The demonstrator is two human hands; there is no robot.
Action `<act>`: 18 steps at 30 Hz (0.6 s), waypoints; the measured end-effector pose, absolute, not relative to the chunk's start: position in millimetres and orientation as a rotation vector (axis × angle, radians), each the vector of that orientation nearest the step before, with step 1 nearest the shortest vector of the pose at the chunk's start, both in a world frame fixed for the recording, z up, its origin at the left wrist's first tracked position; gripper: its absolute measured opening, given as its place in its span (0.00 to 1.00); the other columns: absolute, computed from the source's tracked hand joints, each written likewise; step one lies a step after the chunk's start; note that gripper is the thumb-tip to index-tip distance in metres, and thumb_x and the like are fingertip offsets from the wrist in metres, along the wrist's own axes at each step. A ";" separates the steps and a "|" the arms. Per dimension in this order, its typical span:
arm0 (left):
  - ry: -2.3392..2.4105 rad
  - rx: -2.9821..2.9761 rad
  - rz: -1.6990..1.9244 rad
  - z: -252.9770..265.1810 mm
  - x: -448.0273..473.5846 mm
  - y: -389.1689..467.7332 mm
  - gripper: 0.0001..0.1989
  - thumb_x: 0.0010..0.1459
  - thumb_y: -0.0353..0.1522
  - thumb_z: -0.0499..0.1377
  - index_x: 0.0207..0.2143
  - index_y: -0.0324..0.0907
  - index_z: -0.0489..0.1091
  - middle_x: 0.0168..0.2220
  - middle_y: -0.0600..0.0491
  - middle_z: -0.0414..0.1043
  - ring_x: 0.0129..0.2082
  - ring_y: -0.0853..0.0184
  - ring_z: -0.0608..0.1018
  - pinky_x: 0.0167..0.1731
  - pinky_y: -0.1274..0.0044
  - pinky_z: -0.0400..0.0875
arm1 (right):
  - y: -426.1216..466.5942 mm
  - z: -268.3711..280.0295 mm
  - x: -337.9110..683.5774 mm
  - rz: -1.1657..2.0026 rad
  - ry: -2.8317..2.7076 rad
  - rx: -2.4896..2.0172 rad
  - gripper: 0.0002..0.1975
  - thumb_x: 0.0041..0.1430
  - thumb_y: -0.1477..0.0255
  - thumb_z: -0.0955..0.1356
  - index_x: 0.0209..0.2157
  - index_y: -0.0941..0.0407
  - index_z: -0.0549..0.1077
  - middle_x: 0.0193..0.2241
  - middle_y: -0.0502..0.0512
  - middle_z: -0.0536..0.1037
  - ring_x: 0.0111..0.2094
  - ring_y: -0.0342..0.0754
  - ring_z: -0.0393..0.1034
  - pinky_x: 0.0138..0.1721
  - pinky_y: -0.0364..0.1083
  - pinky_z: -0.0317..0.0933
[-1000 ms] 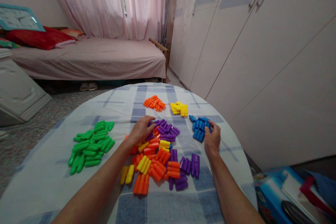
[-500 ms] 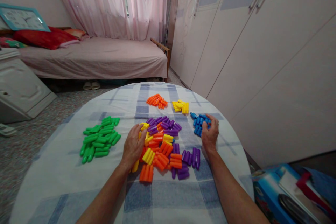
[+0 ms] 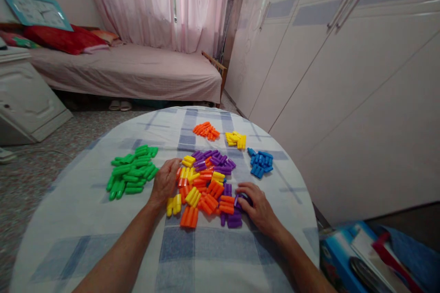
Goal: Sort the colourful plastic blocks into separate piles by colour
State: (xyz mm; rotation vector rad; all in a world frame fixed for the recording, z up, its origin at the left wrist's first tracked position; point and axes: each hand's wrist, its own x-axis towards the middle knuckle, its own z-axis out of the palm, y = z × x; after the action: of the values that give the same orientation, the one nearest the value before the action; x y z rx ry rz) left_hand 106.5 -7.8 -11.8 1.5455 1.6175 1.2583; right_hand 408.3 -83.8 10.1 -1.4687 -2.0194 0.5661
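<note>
The left hand [image 3: 165, 182], loosely curved, rested by the mixed pile [image 3: 206, 192]; any hold could not be told. Leftward stood a white cabinet [image 3: 27, 100], then green pieces [image 3: 132, 169] on checked cloth [image 3: 137, 247]; beyond, a bed [image 3: 137, 68]. The pile blocked its way rightward to the right hand [image 3: 259, 206], cupped around purple pieces [image 3: 246, 198], grip unclear. Blue pieces [image 3: 261, 165] lay beyond that hand, the wardrobe [image 3: 350, 105] to its right.

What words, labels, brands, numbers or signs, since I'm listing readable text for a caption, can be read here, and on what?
None can be read.
Blue-framed clock: face markings, too small and blurred to read.
Blue box, lower right: any print is too blurred to make out.
Coloured pieces: no lettering visible.
Checked tablecloth: no lettering visible.
</note>
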 end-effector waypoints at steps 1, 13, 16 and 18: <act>1.617 1.559 1.260 -11.6 107.0 -7.9 0.25 0.59 0.47 0.44 0.43 0.39 0.71 0.46 0.47 0.73 0.47 0.61 0.73 0.50 0.71 0.64 | -89.8 7.8 409.3 0.556 -2.034 -1.480 0.10 0.57 0.70 0.64 0.39 0.55 0.73 0.46 0.57 0.72 0.51 0.51 0.63 0.54 0.53 0.55; 1.678 1.510 1.290 -10.8 108.0 -2.2 0.24 0.59 0.47 0.44 0.40 0.40 0.70 0.43 0.47 0.73 0.46 0.60 0.73 0.49 0.70 0.65 | 30.9 43.9 425.3 0.203 -1.900 -1.640 0.32 0.52 0.65 0.67 0.57 0.61 0.60 0.58 0.66 0.61 0.61 0.57 0.52 0.60 0.57 0.48; 1.665 1.509 1.280 -11.5 107.5 -0.9 0.24 0.59 0.47 0.43 0.39 0.40 0.70 0.43 0.46 0.73 0.46 0.59 0.73 0.49 0.69 0.65 | 89.8 37.7 410.2 0.162 -1.822 -1.817 0.40 0.50 0.61 0.68 0.61 0.62 0.54 0.62 0.68 0.54 0.63 0.59 0.45 0.60 0.57 0.47; 1.645 1.529 1.283 -12.6 107.0 -0.8 0.23 0.60 0.46 0.43 0.39 0.40 0.70 0.42 0.47 0.73 0.45 0.60 0.73 0.49 0.69 0.66 | 115.1 28.5 397.6 0.174 -1.787 -1.944 0.43 0.49 0.59 0.69 0.62 0.59 0.52 0.63 0.67 0.51 0.63 0.61 0.45 0.58 0.59 0.50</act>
State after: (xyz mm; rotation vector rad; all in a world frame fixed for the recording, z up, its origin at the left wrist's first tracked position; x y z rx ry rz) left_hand 107.0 -0.8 -12.6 1.5290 1.6454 1.2831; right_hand 397.6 115.1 28.5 -1.9436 -1.7873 0.1738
